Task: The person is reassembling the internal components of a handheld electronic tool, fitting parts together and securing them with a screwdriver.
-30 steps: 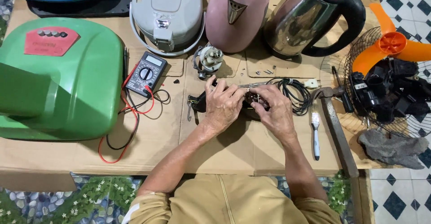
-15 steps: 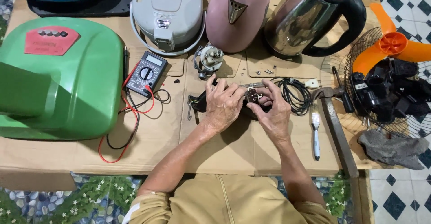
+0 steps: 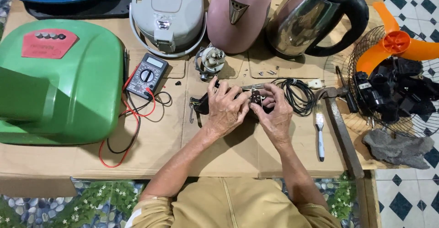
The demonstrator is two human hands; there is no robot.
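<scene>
Together | left hand (image 3: pixel 227 110), right hand (image 3: pixel 275 115) pinch small black metal part (image 3: pixel 256 98) | cardboard-covered table (image 3: pixel 151 150)

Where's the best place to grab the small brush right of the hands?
Probably the white handle of the small brush, from above. It lies flat on the cardboard, bristles pointing away from the person, between the right hand and the long metal tool, with clear gaps either side.

A cardboard-covered table (image 3: pixel 219 155) is seen; a multimeter (image 3: pixel 146 75) is laid left of the hands, a brush (image 3: pixel 319 134) right, kettles beyond.
</scene>
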